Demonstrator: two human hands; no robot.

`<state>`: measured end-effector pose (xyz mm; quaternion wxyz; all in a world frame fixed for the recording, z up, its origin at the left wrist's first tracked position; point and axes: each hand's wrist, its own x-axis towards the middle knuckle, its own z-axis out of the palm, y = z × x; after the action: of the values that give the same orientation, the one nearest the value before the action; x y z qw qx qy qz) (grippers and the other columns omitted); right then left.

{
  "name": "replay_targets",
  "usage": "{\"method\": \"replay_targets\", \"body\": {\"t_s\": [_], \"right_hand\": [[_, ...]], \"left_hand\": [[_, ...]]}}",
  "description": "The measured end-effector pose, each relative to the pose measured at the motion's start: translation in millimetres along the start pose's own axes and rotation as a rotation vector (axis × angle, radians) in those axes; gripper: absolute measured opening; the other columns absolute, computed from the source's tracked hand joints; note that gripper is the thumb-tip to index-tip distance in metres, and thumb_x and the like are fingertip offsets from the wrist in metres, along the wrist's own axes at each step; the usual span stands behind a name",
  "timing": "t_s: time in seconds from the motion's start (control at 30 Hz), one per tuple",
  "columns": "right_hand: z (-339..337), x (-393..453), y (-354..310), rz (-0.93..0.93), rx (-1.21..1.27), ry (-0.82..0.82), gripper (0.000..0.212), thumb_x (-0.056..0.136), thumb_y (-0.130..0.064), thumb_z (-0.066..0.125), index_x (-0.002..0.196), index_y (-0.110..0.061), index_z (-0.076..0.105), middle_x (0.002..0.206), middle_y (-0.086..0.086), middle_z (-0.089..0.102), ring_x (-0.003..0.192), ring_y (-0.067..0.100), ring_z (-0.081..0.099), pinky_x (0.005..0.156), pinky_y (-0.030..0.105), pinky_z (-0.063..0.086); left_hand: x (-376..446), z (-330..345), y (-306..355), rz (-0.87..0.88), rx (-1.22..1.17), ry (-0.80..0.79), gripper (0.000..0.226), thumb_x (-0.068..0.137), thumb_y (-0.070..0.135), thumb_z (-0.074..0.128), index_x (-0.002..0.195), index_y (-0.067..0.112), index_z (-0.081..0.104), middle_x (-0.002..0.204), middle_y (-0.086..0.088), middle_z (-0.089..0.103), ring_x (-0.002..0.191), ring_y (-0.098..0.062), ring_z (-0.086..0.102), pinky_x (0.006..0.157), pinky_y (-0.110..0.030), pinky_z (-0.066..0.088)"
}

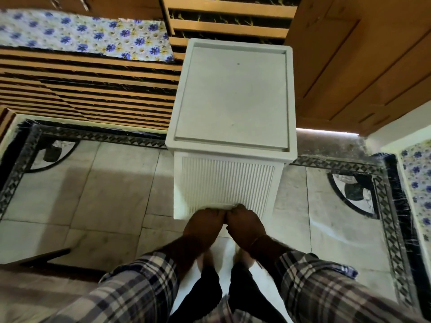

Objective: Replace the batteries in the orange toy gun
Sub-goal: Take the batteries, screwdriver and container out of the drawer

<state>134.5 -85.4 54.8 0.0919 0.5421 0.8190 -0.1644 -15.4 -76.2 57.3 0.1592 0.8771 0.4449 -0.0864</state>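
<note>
Below the head camera, on a pale tiled floor (112,187) with a black patterned border, stands a white plastic side table (233,94); its flat recessed top faces the camera and its near side is a ribbed panel. Left hand (203,221) and right hand (245,221) sit side by side, touching each other, low against the bottom edge of that ribbed panel. Backs of both hands face the camera; fingertips are tucked out of sight against the panel edge, so whether they curl round the edge or only press on it cannot be told. A thin band shows at the right wrist. Both forearms wear plaid sleeves (140,283). Dark trouser legs show between the arms. Left of the table: wooden slats (88,89) over a dark ground, with a blue-flowered cloth (81,33) lying farther back. Right of the table: brown wooden panels (363,66). Orange toy gun: not in view anywhere; its place cannot be told.
</note>
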Motion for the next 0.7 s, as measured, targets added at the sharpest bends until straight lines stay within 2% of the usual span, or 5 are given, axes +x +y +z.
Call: {"method": "replay_targets", "body": {"t_s": [0.1,0.2,0.3,0.53,0.7], "right_hand": [[-9.4,-18.1,-8.2,-0.025,0.033,0.115,0.024,0.046,-0.013,0.08,0.064,-0.017,0.064,0.06,0.001,0.058,0.06,0.022,0.061,0.043,0.025,0.044],[-27.7,-23.9,-9.7,-0.105,-0.019,0.23,0.012,0.056,-0.017,0.063,0.067,-0.015,0.065,0.059,0.003,0.056,0.058,0.024,0.058,0.04,0.027,0.04],[-46.5,-23.8,-11.3,-0.147,-0.091,0.279,0.019,0.061,-0.023,0.053,0.072,-0.015,0.067,0.059,0.002,0.057,0.057,0.024,0.057,0.039,0.027,0.039],[-80.3,-26.2,-6.6,-0.14,-0.129,0.441,0.016,0.066,-0.025,0.052,0.068,-0.013,0.061,0.06,0.004,0.054,0.057,0.024,0.055,0.04,0.028,0.036],[-111.1,-3.5,19.1,-0.04,-0.247,0.383,0.021,0.057,-0.023,0.076,0.063,-0.014,0.058,0.06,0.004,0.054,0.056,0.025,0.055,0.039,0.029,0.035]], "left_hand": [[-16.1,-6.2,-6.7,0.161,0.075,0.11,0.018,0.071,0.017,0.056,0.084,0.018,0.069,0.071,0.002,0.065,0.061,-0.018,0.063,0.058,-0.028,0.051],[-18.8,-34.5,-21.2,0.298,0.159,0.102,0.019,0.067,0.019,0.066,0.086,0.016,0.069,0.07,0.0,0.066,0.058,-0.02,0.06,0.054,-0.03,0.049],[-17.4,-58.3,-31.9,0.363,0.181,0.075,0.022,0.065,0.024,0.07,0.084,0.015,0.067,0.069,0.0,0.065,0.057,-0.02,0.059,0.054,-0.03,0.05],[-16.0,-90.3,-35.9,0.403,0.221,0.222,0.016,0.072,0.029,0.057,0.082,0.017,0.063,0.071,0.0,0.061,0.059,-0.02,0.056,0.052,-0.03,0.046],[19.1,-118.6,-41.6,0.344,0.283,0.328,0.021,0.07,0.03,0.073,0.083,0.016,0.063,0.073,-0.002,0.062,0.061,-0.021,0.06,0.052,-0.031,0.045]]}}
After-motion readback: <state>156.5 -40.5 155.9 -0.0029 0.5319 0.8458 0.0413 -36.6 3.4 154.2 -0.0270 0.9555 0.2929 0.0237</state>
